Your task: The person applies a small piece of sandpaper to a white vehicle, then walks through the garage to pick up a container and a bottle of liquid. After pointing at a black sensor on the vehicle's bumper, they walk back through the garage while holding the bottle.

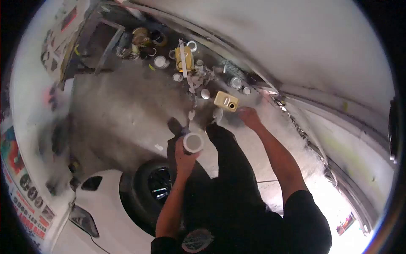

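Observation:
My left hand (185,160) is closed round a round white cup (193,143) in front of my legs. The cup's wide mouth faces up, with a pale greyish inside. My right hand (250,118) is stretched forward, just right of a yellowish rectangular can (226,101) with a dark round opening on top. Its fingers are blurred, and whether they hold anything cannot be made out. A clear, cup-like thing (218,114) is on the floor between the can and my foot.
Several tins (235,83) line the wall. A second yellow can (184,58) has a pale strip across it, near crumpled paper (196,80). A white car (99,199) with a dark wheel (152,190) is at lower left. A pale panel (321,46) is at right.

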Motion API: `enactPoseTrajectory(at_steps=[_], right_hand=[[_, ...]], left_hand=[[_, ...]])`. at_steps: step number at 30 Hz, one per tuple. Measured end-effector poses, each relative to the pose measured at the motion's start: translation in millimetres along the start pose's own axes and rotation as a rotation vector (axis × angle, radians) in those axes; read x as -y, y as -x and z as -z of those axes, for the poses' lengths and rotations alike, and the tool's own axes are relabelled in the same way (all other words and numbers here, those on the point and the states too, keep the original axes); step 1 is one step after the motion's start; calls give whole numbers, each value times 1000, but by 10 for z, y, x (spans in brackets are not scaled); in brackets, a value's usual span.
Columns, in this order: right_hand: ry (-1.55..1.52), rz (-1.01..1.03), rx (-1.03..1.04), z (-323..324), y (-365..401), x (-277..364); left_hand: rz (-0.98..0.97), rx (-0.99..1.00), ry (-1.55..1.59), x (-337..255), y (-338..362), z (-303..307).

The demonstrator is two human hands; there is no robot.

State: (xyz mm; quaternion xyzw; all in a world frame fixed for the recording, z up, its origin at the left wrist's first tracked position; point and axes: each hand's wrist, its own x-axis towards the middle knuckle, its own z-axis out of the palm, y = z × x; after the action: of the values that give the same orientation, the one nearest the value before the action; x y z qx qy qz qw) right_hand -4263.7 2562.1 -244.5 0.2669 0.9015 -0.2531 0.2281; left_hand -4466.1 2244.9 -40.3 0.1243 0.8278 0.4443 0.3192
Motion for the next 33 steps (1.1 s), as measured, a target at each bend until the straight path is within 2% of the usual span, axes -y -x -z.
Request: enactPoseTrajectory(at_steps=[1, 3, 4, 6, 7, 8, 9, 11, 13, 16, 19, 21, 22, 25, 27, 28, 30, 31, 33], right_hand=[[-321, -161, -76, 405, -285, 451], [-333, -17, -328, 393, -931, 763], [-333, -37, -328, 368, -1331, 831], [-299, 11, -317, 183, -2093, 902], [-299, -9, -313, 110, -2548, 908], [-234, -98, -166, -1, -2939, 900], [-169, -179, -8, -214, -3291, 836], [49, -61, -229, -946, -4097, 536], [250, 136, -360, -1455, -4698, 202], [186, 114, -318, -1702, -5316, 115], [295, 188, -318, -2011, -5673, -39], [363, 307, -508, -2112, -5770, -144], [367, 309, -514, -2120, -5843, -205], [322, 358, -430, -1888, -5856, -268], [208, 206, -228, -1632, -5720, -251], [215, 206, -234, -1507, -5672, -270], [-170, -25, -378, -1340, -5473, -425], [-161, -28, -378, -1262, -5342, -507], [-568, -203, -468, -1057, -5126, -646]], left_hand=[[9, 14, -2, 67, -236, -68], [-64, 153, -12, 315, -733, -215], [-74, 215, -11, 359, -1056, -303], [-34, 264, 48, 836, -1644, -647], [-13, 290, 108, 1117, -2018, -808], [-163, 265, -19, 1322, -2370, -938], [-128, 278, -12, 1537, -2626, -1095], [-186, 268, 12, 1954, -3222, -1426], [-174, 254, 12, 2194, -3696, -1644], [-179, 195, 8, 2474, -4025, -1890], [-165, 186, 67, 2653, -4093, -2101], [-200, 164, 28, 2709, -4044, -2161], [-156, 219, 62, 2730, -4055, -2185], [-157, 212, 155, 2901, -4082, -2404], [-170, 156, 136, 2785, -4177, -2492], [-172, 97, 110, 2736, -4243, -2535], [-130, 80, 152, 2712, -4401, -2706], [-87, 63, 189, 2707, -4518, -2813], [-36, 81, 213, 2638, -4868, -3008]])
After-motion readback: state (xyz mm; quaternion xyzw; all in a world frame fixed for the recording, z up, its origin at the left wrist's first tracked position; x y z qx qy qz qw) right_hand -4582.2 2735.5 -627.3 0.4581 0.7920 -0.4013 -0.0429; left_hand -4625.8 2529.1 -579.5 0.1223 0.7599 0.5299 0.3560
